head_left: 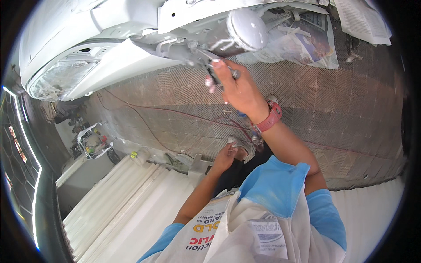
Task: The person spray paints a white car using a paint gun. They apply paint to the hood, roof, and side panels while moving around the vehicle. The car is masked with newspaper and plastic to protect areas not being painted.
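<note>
My right hand [241,94], with a red watch on the wrist, grips a spray gun [208,65] with a white-lidded cup [245,30] at the upper middle. The gun is blurred and held close to white car body parts [109,65] with exposed brackets. Newspaper and plastic sheeting [302,41] cover part of the area behind the cup, on the right. My left hand [226,155] hangs lower, by my dark-trousered leg, with its fingers loosely bent and apart and nothing visible in them.
Red hoses [193,115] run across the patterned floor [333,122] below the car. A cluttered stand [94,140] is at the left, near a lit hexagon-patterned surface [17,144]. White ribbed panels [114,201] lie along the bottom left, behind me.
</note>
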`<action>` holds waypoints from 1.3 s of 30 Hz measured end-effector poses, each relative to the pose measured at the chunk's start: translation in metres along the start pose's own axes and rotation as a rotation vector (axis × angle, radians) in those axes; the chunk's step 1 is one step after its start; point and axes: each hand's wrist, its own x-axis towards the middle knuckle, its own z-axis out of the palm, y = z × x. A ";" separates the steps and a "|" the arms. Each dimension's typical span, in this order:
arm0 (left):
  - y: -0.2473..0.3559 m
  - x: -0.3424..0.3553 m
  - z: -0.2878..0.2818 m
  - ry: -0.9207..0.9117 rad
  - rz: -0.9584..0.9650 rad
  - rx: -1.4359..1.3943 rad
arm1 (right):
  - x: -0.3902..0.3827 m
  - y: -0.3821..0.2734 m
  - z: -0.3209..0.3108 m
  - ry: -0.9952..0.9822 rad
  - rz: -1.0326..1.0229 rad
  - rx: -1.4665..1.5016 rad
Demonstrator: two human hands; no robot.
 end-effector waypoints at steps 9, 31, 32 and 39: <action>-0.045 -0.038 -0.019 0.011 -0.206 -0.009 | 0.051 0.183 -0.041 0.203 0.019 -0.589; -0.146 -0.095 -0.077 0.180 0.227 -0.275 | -0.120 0.148 0.172 -0.042 -0.284 -0.906; -0.144 -0.097 -0.086 0.210 0.301 -0.327 | -0.134 0.138 0.203 -0.102 -0.345 -0.916; -0.155 -0.152 -0.190 0.179 0.624 -1.009 | -0.207 0.095 0.430 -0.348 -0.339 -0.799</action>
